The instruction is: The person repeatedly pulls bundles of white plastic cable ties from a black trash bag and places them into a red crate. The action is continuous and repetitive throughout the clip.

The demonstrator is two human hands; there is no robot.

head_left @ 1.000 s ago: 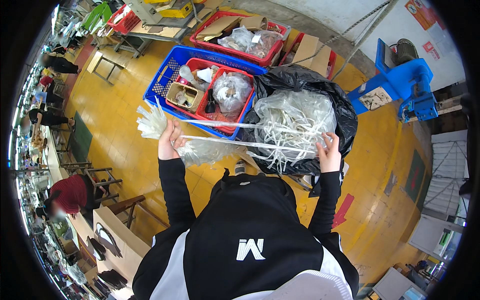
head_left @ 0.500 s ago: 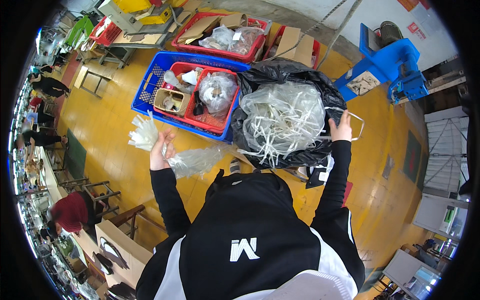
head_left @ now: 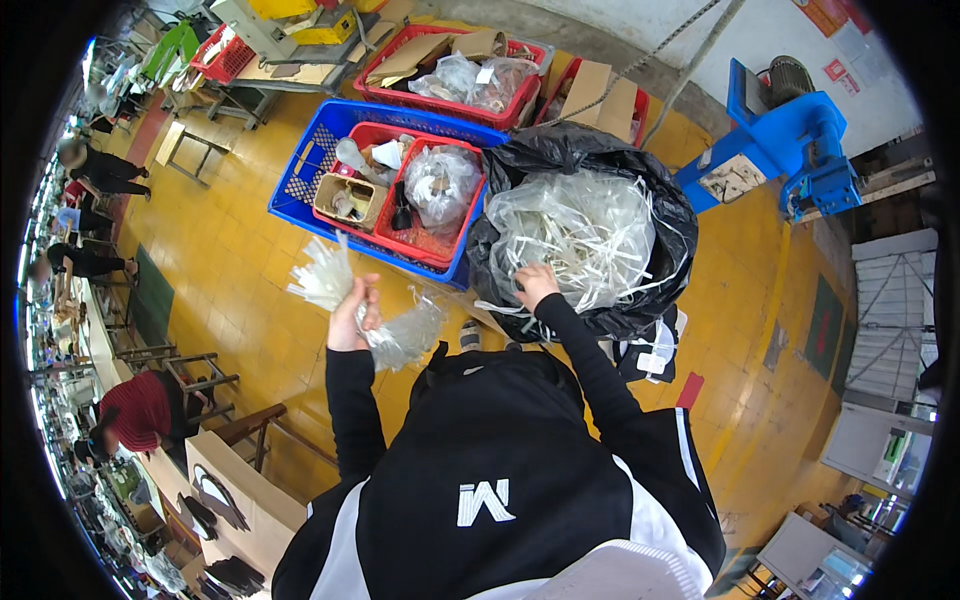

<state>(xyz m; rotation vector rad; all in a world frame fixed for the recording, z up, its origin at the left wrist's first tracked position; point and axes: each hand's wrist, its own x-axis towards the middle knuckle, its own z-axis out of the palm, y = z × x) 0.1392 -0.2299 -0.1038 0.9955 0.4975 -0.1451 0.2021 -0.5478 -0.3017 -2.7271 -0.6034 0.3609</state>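
Note:
A bundle of whitish clear plastic strips [head_left: 322,277] is gripped in my left hand [head_left: 354,312]; its splayed ends stick out to the upper left, and its crinkled tail [head_left: 408,333] hangs off to the right. My right hand [head_left: 537,287] is at the near left side of a clear plastic bag [head_left: 520,222], fingers curled. What those fingers hold is hidden. Inside the clear bag lies a loose tangle of white strips [head_left: 585,250]. A black plastic bag [head_left: 675,215] surrounds the clear one.
Left of the bags stands a blue crate [head_left: 300,205] holding red baskets [head_left: 440,262]. Behind it is another red crate [head_left: 400,98] with cardboard and plastic bags. A blue machine [head_left: 775,135] stands at the far right. Several people work along the left, one in a red top [head_left: 140,410].
My right hand has left the right side of the bag and a white strip loop there, moving left to the bag's near left side. My left hand, still holding the bundle, has shifted slightly right.

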